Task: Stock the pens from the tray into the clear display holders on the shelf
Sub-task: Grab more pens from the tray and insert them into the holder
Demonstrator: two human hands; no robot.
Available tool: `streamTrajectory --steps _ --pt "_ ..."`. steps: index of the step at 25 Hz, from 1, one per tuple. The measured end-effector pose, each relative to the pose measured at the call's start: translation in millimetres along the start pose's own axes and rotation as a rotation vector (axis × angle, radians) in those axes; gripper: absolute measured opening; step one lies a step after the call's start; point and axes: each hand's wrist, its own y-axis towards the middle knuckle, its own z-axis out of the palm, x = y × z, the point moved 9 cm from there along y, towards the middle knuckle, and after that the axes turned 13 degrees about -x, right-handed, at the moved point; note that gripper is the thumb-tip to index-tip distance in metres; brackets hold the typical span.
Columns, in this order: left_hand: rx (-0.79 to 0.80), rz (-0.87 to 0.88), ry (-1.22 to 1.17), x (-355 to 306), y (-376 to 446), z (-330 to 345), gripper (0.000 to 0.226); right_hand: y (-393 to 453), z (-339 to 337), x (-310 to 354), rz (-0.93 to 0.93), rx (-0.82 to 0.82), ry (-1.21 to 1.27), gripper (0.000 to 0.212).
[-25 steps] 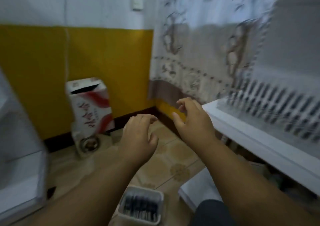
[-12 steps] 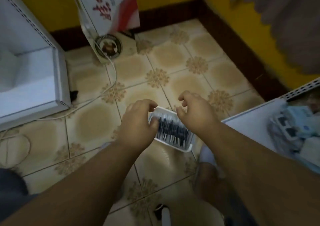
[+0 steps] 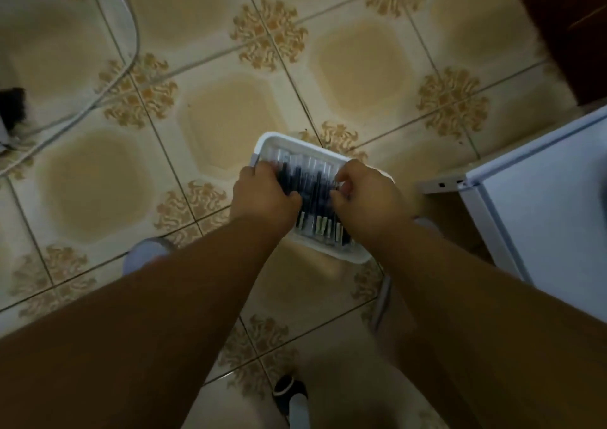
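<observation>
A white tray (image 3: 277, 140) lies on the tiled floor, filled with several dark pens (image 3: 308, 179) laid side by side. My left hand (image 3: 262, 192) rests on the left part of the pens, fingers curled down onto them. My right hand (image 3: 368, 195) is on the right part, fingertips pinched among the pens. Whether either hand has a firm hold on a pen is hidden by the fingers. The clear display holders are out of view.
A white shelf corner (image 3: 532, 198) juts in at the right. A white cable (image 3: 108, 77) curves across the floor at upper left. A dark object (image 3: 13, 106) sits at the left edge. A shoe tip (image 3: 292, 392) shows at the bottom.
The view tilted down from the wall and shelf to the floor. Both hands dropped from mid-air onto the pens in the tray.
</observation>
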Motion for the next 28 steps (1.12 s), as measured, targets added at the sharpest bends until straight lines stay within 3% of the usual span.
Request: streamTrajectory --steps 3,5,10,17,21,24,28 --pt "0.129 -0.138 0.198 12 10 57 0.098 8 19 -19 0.044 -0.017 0.041 0.012" --pt "0.131 -0.195 0.243 16 12 77 0.103 12 27 -29 0.053 -0.041 0.057 0.010" --pt "0.037 -0.183 -0.108 21 25 87 0.071 20 36 -38 0.067 -0.051 0.109 0.005" --pt "-0.034 -0.208 -0.244 22 20 35 0.019 17 66 -24 0.047 0.039 0.019 0.011" --pt "-0.019 -0.266 -0.382 38 18 20 0.024 25 96 -13 0.053 0.146 -0.326 0.029" --pt "0.001 -0.318 -0.479 49 11 11 0.020 28 102 1 0.036 0.143 -0.433 0.017" --pt "-0.006 -0.350 -0.534 52 1 -3 0.020 32 97 34 -0.280 0.090 -0.500 0.057"
